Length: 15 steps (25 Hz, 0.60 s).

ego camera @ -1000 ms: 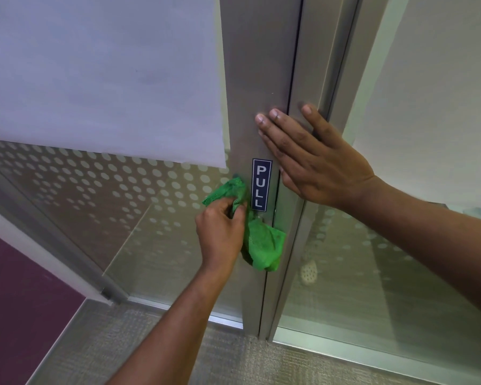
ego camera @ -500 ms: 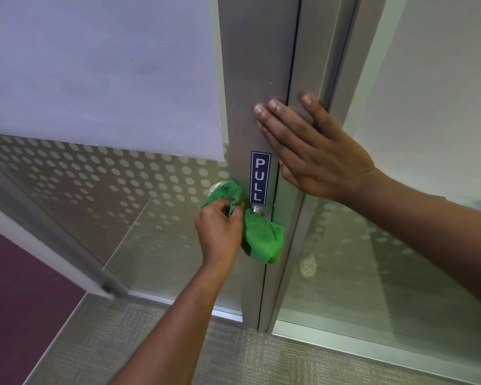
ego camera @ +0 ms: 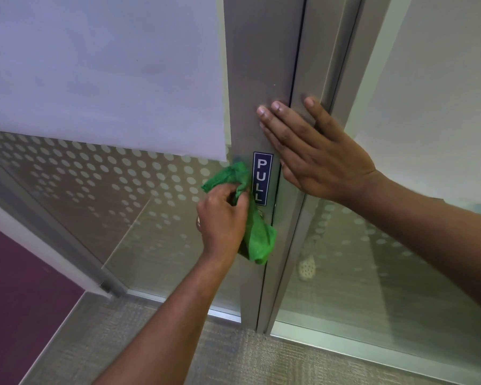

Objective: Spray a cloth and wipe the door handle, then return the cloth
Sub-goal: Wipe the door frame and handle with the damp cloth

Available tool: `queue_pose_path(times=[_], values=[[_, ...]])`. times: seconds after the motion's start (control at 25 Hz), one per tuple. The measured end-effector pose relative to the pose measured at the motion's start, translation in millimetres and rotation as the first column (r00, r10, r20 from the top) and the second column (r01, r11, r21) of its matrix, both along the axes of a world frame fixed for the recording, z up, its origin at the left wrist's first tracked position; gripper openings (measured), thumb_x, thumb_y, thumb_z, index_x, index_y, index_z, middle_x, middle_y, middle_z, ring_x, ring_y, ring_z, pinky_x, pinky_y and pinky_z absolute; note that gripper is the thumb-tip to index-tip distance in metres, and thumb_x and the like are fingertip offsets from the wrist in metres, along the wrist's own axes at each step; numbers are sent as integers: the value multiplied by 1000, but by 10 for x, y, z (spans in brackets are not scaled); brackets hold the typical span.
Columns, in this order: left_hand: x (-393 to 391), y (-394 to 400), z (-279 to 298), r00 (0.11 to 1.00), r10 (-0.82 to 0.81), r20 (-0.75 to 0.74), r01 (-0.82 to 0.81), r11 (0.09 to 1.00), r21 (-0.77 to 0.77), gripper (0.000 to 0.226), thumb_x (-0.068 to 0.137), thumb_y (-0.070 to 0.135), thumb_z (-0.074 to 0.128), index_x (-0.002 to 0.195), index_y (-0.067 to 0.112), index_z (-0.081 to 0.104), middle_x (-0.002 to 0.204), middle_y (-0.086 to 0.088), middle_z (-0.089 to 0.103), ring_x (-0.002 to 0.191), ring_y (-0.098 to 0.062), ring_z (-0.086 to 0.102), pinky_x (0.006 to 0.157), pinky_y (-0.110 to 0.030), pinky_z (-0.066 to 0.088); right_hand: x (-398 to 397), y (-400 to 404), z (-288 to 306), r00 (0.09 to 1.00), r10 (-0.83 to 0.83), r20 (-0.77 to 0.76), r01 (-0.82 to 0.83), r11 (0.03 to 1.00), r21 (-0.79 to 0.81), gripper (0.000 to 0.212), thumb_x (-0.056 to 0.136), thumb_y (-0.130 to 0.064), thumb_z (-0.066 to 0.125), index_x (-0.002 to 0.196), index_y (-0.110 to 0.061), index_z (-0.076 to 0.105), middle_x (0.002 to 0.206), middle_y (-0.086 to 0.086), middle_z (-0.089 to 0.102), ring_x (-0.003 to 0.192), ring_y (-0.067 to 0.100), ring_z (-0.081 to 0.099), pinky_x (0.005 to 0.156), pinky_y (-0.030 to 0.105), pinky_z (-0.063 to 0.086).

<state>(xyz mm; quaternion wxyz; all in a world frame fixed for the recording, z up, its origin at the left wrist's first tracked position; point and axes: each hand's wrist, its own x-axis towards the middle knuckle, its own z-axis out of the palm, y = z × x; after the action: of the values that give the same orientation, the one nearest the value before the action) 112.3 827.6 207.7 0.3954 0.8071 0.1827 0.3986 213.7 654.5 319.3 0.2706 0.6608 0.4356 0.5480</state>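
My left hand (ego camera: 222, 220) grips a crumpled green cloth (ego camera: 257, 234) wrapped over the door handle (ego camera: 260, 215), just left of and below the blue PULL sign (ego camera: 262, 177). Only a sliver of the metal handle shows beside the cloth; the rest is hidden under the cloth and my hand. My right hand (ego camera: 314, 154) lies flat with fingers spread on the grey metal door frame (ego camera: 264, 65), across the seam between door and jamb, above and right of the sign.
The door's glass panel (ego camera: 128, 190) carries a white dot pattern under a frosted white band (ego camera: 95, 68). A second glass panel (ego camera: 400, 268) stands to the right. Grey carpet (ego camera: 178, 351) covers the floor, with a purple wall (ego camera: 17, 301) at lower left.
My left hand has shifted the cloth slightly up along the handle, bunching it higher beside the sign. My right hand stays pressed flat on the frame.
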Motion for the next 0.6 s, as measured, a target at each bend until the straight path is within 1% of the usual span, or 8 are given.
queue_pose_path(times=[0.12,0.2,0.24,0.32,0.4,0.44,0.52,0.6], values=[[-49,56,-202,989,-27,-149,37,997,67,14,86,20,75,73,14,75,61,4,66,54,-17,58,55,-36,51,1,-6,-9,1000,2,0,-2,1000,3,68,110,-32,29,167,6,26,173,22,30,160,35,33,127,55,30],[-62,90,-153,981,-36,-192,53,995,87,13,86,17,76,74,13,77,58,4,65,51,-13,56,53,-35,50,-1,8,-7,1000,0,-4,0,1000,2,68,110,-32,28,167,6,25,173,23,30,160,36,33,127,56,30],[-83,91,-86,985,-45,-169,62,993,96,11,87,16,75,78,13,79,61,4,68,52,-11,57,54,-34,53,-4,6,-9,1000,-2,-8,2,1000,1,68,110,-32,27,167,6,25,173,23,29,160,37,32,127,57,29],[-104,51,88,998,-45,-43,50,992,115,6,87,13,75,86,11,81,73,1,75,62,-12,65,61,-31,55,-11,-9,-10,1000,-11,-7,11,1000,0,69,111,-32,27,167,7,23,174,24,28,160,38,31,128,57,28],[-32,13,233,995,-8,97,-5,992,128,5,84,9,76,87,8,80,79,-2,78,70,-15,68,65,-29,53,-10,1,6,1000,-12,-9,12,1000,0,69,110,-32,28,167,7,22,174,24,28,160,38,31,128,57,29],[0,5,256,991,14,132,-32,991,130,5,83,7,76,86,8,80,79,-3,78,70,-16,68,65,-29,52,-14,8,4,1000,-8,-17,8,1000,-2,69,110,-32,28,167,7,22,174,24,28,160,38,31,128,57,29],[14,-7,172,993,23,120,-37,993,110,3,83,6,77,84,7,79,77,-3,77,68,-16,67,63,-27,50,-15,-1,-10,1000,-5,-24,5,1000,-1,69,110,-32,28,167,7,22,174,23,27,160,38,30,128,58,29],[-17,10,-23,1000,-7,-2,7,997,83,6,85,13,75,81,10,78,72,-1,74,63,-16,65,62,-29,52,-2,-9,-4,1000,-7,-25,7,1000,1,69,110,-32,29,167,7,22,174,23,27,160,38,31,128,58,29]])
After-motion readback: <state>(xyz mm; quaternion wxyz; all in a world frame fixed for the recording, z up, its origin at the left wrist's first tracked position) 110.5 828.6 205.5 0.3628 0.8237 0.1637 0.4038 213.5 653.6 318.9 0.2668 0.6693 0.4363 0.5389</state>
